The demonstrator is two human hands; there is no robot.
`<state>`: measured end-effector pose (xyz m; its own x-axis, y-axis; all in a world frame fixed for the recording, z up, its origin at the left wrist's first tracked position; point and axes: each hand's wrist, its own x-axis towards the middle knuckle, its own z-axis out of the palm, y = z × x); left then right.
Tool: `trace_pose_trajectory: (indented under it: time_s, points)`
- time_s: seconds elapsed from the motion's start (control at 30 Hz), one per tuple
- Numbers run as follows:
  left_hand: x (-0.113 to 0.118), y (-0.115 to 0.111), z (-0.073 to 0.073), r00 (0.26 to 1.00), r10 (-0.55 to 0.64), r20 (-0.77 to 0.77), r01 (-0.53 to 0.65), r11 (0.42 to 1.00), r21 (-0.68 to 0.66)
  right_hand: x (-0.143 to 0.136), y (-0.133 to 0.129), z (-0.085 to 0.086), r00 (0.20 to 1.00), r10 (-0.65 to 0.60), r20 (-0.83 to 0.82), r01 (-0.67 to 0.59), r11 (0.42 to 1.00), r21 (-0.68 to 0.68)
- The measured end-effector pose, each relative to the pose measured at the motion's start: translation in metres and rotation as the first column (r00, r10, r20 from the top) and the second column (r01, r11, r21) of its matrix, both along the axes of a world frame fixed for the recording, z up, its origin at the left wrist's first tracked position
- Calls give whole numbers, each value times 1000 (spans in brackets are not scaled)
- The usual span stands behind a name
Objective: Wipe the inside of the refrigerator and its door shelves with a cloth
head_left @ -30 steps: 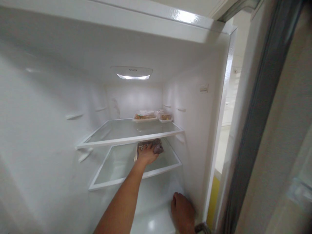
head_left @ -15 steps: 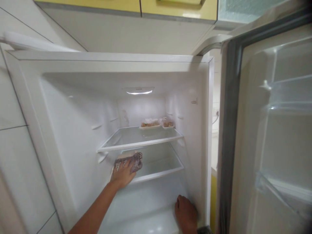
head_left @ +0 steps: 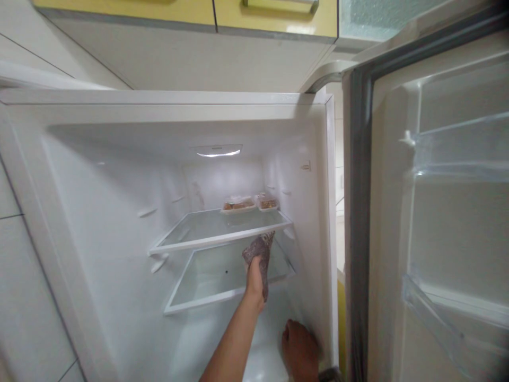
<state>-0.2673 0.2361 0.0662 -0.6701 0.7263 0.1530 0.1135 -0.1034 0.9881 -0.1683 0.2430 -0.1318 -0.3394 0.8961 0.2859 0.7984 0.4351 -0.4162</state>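
My left hand [head_left: 254,278] is closed on a brown-and-white patterned cloth [head_left: 260,249], and the cloth lies against the right part of the lower glass shelf [head_left: 207,273]. One corner of the cloth hangs past the shelf's front edge. A small dark speck [head_left: 226,271] sits on the glass to the left of the cloth. Low at the right, inside the fridge opening, my right hand [head_left: 300,345] is curled like a fist. Its fingertips are turned away, so whatever it may hold is hidden.
On the upper glass shelf [head_left: 199,231] two wrapped food trays, a larger tray [head_left: 237,204] and a smaller tray [head_left: 266,201], stand at the back. The fridge door [head_left: 389,212] with clear racks [head_left: 457,170] stands open at the right. Yellow cabinets [head_left: 274,21] hang above.
My left hand has swept the cloth from the left side of the lower shelf to its right side. My right hand has stayed about where it was. The view has shifted slightly.
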Motion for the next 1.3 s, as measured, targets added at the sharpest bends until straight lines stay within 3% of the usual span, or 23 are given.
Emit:
trace_pose_trajectory:
  time_s: [0.03,0.07,0.13,0.2,0.27,0.33,0.4,0.5,0.6,0.63,0.7,0.8,0.87,0.9,0.97,1.03,1.17,1.3]
  points:
    - [14,9,1,989,-33,142,28,999,38,0,0,0,1000,-1,3,1,1000,-4]
    - [27,16,1,939,-85,332,62,995,79,0,0,1,1000,-2,5,2,1000,-9]
    - [47,24,0,808,-173,564,110,983,145,2,1,2,1000,-7,-11,7,1000,-28]
    - [57,25,-3,738,-221,637,135,974,181,5,2,2,996,-11,-94,3,996,-85]
    - [58,20,-7,741,-225,632,131,972,193,7,5,2,954,-17,-300,-36,984,-172]
    - [54,11,-11,756,-206,622,111,976,188,7,9,5,805,-46,-591,-128,960,-248]
    - [47,0,-14,770,-190,609,91,978,190,4,9,14,574,-80,-815,-267,922,-279]
    - [37,-16,-17,785,-194,588,51,967,251,-4,0,41,281,-112,-953,-443,866,-233]
    - [26,-26,-15,839,-161,519,-14,948,317,-7,-22,75,99,-54,-994,-488,867,-96]
    - [21,-28,-13,866,-137,482,-26,948,318,-7,-30,85,99,3,-995,-493,869,-47]
    - [14,-28,-8,927,-93,363,-12,961,275,-6,-43,102,223,169,-960,-478,877,44]
    - [8,-26,3,997,-71,-16,72,991,112,-7,-48,121,597,423,-682,-401,893,203]
    - [9,-24,13,941,-95,-326,72,994,-82,-12,-43,133,812,437,-388,-357,896,263]
    - [10,-22,18,895,-117,-431,50,985,-164,-17,-38,138,877,414,-245,-348,898,269]
    - [13,-17,30,839,-150,-524,12,966,-258,-28,-27,148,930,365,-39,-339,895,291]
    - [17,-8,41,845,-143,-516,2,964,-265,-38,-12,156,932,360,53,-356,872,336]
    - [29,12,59,859,-134,-493,29,976,-215,-35,27,169,922,384,53,-376,849,371]
    - [41,8,56,815,-233,-531,229,971,-75,-5,66,179,924,382,4,-350,842,410]
